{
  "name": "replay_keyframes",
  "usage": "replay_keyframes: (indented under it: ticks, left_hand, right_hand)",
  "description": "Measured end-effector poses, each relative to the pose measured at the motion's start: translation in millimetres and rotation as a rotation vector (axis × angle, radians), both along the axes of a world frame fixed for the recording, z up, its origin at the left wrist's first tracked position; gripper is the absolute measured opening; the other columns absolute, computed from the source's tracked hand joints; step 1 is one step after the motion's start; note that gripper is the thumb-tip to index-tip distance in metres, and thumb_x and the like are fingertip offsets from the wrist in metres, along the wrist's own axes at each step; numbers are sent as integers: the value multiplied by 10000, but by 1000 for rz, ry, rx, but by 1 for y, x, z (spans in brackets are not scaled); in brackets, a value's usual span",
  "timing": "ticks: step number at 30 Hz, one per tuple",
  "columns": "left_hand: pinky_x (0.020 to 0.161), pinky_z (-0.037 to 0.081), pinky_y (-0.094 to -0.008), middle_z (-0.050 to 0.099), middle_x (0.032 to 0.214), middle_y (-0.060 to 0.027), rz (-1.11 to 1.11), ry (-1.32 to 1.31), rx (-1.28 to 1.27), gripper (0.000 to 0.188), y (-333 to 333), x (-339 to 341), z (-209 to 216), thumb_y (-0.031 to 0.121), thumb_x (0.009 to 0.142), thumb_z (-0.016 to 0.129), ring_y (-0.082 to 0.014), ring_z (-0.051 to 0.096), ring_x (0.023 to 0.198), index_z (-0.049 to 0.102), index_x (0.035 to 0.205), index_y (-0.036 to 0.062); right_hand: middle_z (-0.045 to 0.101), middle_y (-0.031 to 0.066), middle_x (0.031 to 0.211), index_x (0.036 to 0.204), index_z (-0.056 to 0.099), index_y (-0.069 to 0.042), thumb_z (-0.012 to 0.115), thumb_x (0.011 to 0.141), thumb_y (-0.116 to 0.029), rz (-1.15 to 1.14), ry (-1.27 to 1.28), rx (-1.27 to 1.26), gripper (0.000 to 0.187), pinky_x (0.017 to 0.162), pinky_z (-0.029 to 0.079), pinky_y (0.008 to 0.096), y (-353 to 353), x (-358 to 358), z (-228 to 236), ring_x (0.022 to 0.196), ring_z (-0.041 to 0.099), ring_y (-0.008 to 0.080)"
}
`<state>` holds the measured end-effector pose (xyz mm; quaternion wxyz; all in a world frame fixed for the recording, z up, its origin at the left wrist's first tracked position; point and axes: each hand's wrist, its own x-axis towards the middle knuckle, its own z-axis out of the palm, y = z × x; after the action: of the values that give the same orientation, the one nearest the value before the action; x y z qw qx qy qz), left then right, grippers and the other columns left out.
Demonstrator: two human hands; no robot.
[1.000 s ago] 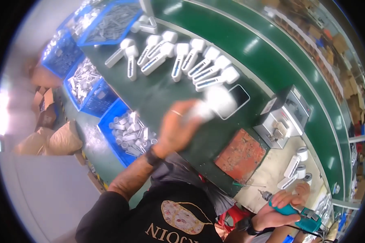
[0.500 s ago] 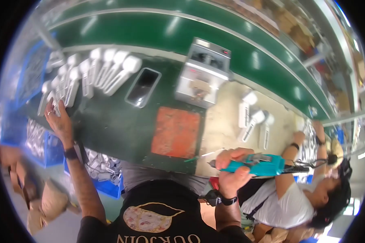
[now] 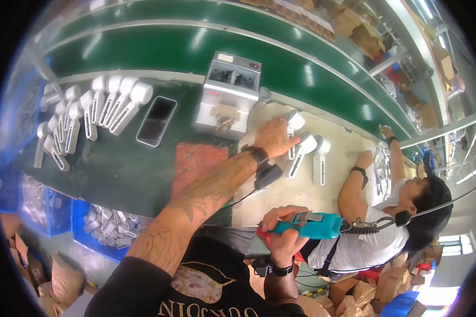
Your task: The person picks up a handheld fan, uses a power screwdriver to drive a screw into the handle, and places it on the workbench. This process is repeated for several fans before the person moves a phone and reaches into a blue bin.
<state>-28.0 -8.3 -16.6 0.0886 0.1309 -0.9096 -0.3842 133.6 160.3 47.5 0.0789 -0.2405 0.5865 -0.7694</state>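
My left hand [image 3: 275,136] has its fingers and thumb apart over the handle of a white scoop-like plastic piece [image 3: 295,120], which has a round head and a long slotted handle. Two similar pieces [image 3: 301,153] [image 3: 321,166] lie just right of it; whether my fingers grip the first one I cannot make out. In my right hand [image 3: 283,232] is a teal electric screwdriver [image 3: 322,225] with a black cable, held above the bench's front edge, its tip hidden by the fingers. More white pieces [image 3: 124,113] lie fanned out on the bench's far left.
A silver screw feeder [image 3: 226,98] stands at the back middle, with a phone [image 3: 157,121] to its left. An orange mat [image 3: 188,166] lies before it, partly under my forearm. Blue bins [image 3: 79,224] of white parts sit at lower left. A co-worker [image 3: 381,227] works at the right.
My left hand has swung from the fanned pieces at far left across the bench to the pieces on the right. The screwdriver stays in my right hand. The view has shifted right.
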Motion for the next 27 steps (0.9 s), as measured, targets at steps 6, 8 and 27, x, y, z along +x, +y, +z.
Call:
replay_keyframes:
  ticks: [6,8,27]
  left_hand:
    - [853,540,-444,688,973,-193,97,154,68,426,-1,4,-14,377,846,685,-375,669,957,660,1022,-10]
    - [778,531,-456,681,949,-180,117,402,72,315,1,24,-11,289,835,714,-389,661,894,668,1004,28]
    - [900,458,-418,607,1059,-75,-185,263,-233,392,-99,208,13,352,863,736,-292,570,993,689,1158,99]
  right_hand:
    - [563,84,676,1049,536,25,722,834,-641,-61,0,65,724,520,442,307,7,-12,-10,575,563,187]
    - [571,84,683,1054,543,26,717,841,-642,-150,18,88,722,527,441,296,-1,-26,-21,579,566,184]
    - [552,70,712,1114,548,8,537,1041,-432,75,182,-24,446,579,458,321,-143,-88,24,629,558,178]
